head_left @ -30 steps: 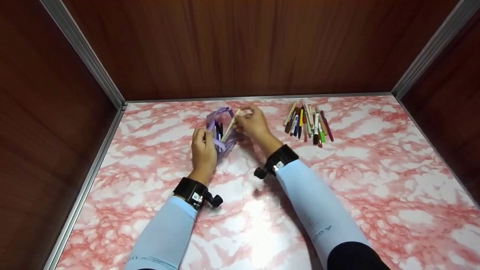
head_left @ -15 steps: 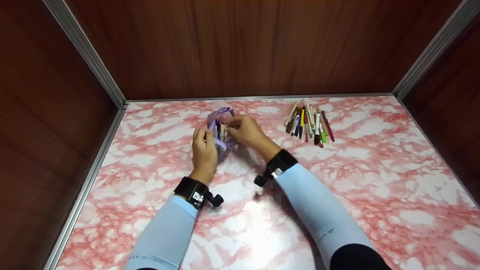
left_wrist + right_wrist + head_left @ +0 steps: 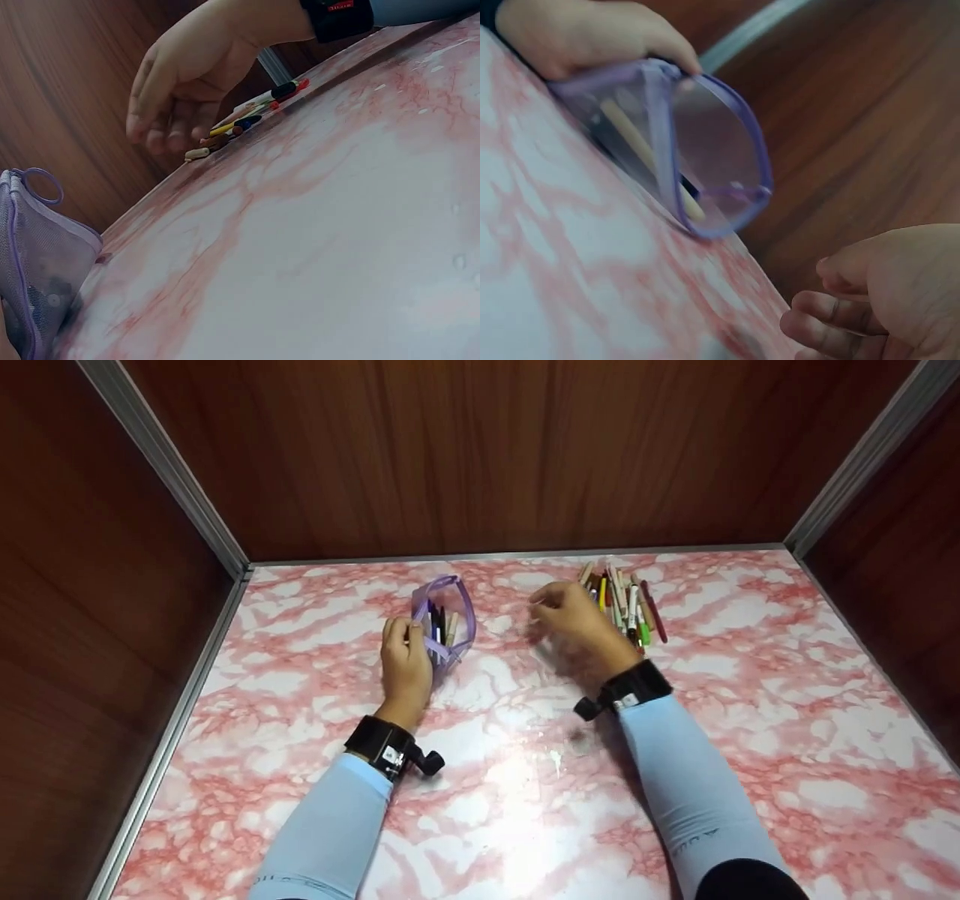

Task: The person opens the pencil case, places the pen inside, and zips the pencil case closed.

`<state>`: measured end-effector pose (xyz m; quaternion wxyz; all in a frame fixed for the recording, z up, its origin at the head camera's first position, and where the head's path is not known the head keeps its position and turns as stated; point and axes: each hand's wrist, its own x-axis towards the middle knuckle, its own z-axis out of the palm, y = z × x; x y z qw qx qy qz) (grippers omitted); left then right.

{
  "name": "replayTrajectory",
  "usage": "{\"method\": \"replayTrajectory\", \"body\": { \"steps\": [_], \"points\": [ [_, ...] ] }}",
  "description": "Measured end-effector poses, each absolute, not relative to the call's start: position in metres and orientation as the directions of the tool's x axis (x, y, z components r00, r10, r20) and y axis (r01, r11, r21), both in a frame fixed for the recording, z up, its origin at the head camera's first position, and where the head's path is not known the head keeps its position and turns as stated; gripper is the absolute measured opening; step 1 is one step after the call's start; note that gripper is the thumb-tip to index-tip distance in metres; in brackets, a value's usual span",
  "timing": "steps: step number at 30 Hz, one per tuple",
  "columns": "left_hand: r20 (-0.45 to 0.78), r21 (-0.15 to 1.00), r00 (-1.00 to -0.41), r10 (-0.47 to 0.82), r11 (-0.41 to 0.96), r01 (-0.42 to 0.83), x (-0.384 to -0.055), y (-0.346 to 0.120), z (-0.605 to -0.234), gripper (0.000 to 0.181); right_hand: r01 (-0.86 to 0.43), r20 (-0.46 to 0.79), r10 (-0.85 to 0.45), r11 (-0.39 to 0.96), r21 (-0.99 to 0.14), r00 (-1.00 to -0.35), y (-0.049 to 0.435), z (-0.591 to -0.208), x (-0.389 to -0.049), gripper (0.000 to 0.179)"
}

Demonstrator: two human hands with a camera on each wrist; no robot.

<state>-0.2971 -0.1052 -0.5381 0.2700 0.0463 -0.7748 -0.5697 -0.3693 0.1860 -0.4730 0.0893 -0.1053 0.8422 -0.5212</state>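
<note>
In the head view my left hand [image 3: 405,660] grips the near-left side of a purple mesh zip pencil pouch [image 3: 472,615]. The pouch's mouth gapes. Inside lie several pens, among them a beige one [image 3: 451,630] and dark ones [image 3: 437,622]. Between the pouch and the pile of pens [image 3: 634,604] is my right hand [image 3: 581,622], above the table, with loosely bent fingers and nothing in them. The right wrist view shows the left thumb at the rim of the pouch [image 3: 658,135] and the relaxed right hand [image 3: 907,300]. Part of the pile is hidden behind the right hand.
The pile holds several markers and pens side by side, including a yellow one [image 3: 602,591], a green-capped one [image 3: 644,631] and a maroon one [image 3: 654,611] at its right end. Brown wooden panels [image 3: 510,457] close off the pink-and-white marbled table [image 3: 300,675] at back and sides.
My right hand put a beige pen down into the pouch, let it go and moved right towards the pile. My left hand has kept its hold on the pouch.
</note>
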Motion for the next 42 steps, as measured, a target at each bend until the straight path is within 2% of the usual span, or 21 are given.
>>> {"method": "replayTrajectory", "body": {
  "steps": [5, 9, 17, 24, 29, 34, 38, 42],
  "points": [
    [0.355, 0.914, -0.856, -0.376, 0.332, 0.233, -0.296, -0.104, -0.537, 0.022, -0.172, 0.075, -0.173, 0.657, -0.734, -0.982, 0.229, -0.462, -0.374, 0.03],
    [0.366, 0.911, -0.854, -0.371, 0.331, 0.247, -0.297, -0.105, -0.537, 0.022, -0.096, 0.08, -0.058, 0.737, -0.669, -0.995, 0.259, -0.452, -0.376, 0.031],
    [0.384, 0.903, -0.845, -0.372, 0.342, 0.26, -0.298, -0.105, -0.54, 0.021, 0.018, 0.054, 0.067, 0.775, -0.632, -0.996, 0.313, -0.453, -0.371, 0.04],
    [0.378, 0.904, -0.851, -0.364, 0.342, 0.255, -0.297, -0.102, -0.539, 0.021, 0.182, -0.041, 0.201, 0.76, -0.623, -0.979, 0.334, -0.463, -0.363, 0.037],
    [0.361, 0.912, -0.86, -0.362, 0.33, 0.244, -0.296, -0.105, -0.536, 0.022, 0.185, -0.05, 0.201, 0.743, -0.643, -0.978, 0.335, -0.47, -0.363, 0.041],
    [0.346, 0.915, -0.865, -0.365, 0.335, 0.224, -0.297, -0.106, -0.537, 0.022, 0.135, 0.024, 0.195, 0.758, -0.638, -0.981, 0.336, -0.478, -0.366, 0.017],
    [0.356, 0.911, -0.864, -0.356, 0.34, 0.235, -0.297, -0.105, -0.538, 0.022, 0.143, 0.004, 0.199, 0.717, -0.682, -0.98, 0.338, -0.48, -0.367, 0.03],
    [0.371, 0.905, -0.857, -0.359, 0.345, 0.248, -0.297, -0.105, -0.537, 0.022, 0.166, -0.061, 0.175, 0.677, -0.717, -0.983, 0.339, -0.478, -0.367, 0.027]
  ]
}}
